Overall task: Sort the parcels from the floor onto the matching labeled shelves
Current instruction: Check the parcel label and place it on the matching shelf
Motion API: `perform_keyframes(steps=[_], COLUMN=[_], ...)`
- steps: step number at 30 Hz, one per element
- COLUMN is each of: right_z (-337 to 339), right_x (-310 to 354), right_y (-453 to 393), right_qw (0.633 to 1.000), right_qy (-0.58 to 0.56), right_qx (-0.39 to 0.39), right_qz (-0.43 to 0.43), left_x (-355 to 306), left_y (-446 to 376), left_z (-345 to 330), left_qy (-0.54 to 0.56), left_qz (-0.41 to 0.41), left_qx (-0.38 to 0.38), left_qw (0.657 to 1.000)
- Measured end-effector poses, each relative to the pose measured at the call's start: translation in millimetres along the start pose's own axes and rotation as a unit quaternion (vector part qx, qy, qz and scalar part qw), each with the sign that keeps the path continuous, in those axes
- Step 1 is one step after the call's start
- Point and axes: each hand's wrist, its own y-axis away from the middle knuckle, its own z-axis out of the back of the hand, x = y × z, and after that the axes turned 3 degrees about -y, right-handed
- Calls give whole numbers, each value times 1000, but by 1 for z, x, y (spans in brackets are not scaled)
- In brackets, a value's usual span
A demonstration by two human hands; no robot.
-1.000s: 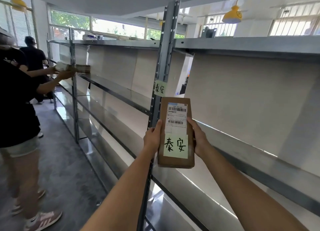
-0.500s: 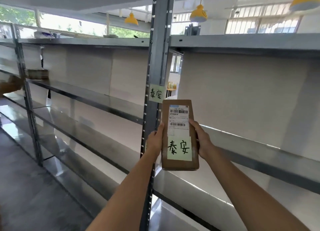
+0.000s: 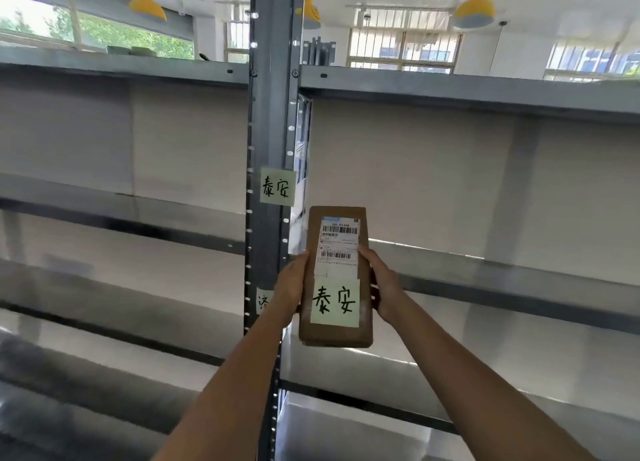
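Observation:
I hold a brown cardboard parcel (image 3: 363,332) upright in front of the shelving. It carries a white shipping label and a green note with two handwritten characters. My left hand (image 3: 289,289) grips its left edge and my right hand (image 3: 382,286) grips its right edge. A green note (image 3: 277,186) with the same two characters is stuck on the grey metal upright (image 3: 272,114), just up and left of the parcel. The parcel is level with the metal shelf (image 3: 502,275) to the right of that upright.
A second green note (image 3: 262,300) on the upright is partly hidden behind my left hand. Grey metal shelves run left (image 3: 121,215) and right at several heights, with beige panels behind. Yellow lamps (image 3: 474,7) hang above the top shelf.
My view has swung right and closer to the upright; the other people at the left have left the frame. The parcel stays held in both hands, now nearer the matching green note.

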Motion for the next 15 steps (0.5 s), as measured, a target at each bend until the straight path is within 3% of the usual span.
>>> perform_keyframes(steps=[4, 9, 15], right_z=[14, 35, 59], right_x=[1, 10, 22], right_y=[0, 0, 1], right_qw=[1000, 999, 999], right_qy=[11, 37, 49], right_qx=[-3, 6, -2], right_qz=[-15, -7, -7], left_x=[1, 11, 9], left_y=[-6, -8, -4], left_z=[-9, -11, -23], left_qy=[-8, -10, -66], left_qz=[6, 63, 57], left_qx=[21, 124, 96], left_qw=[1000, 990, 992])
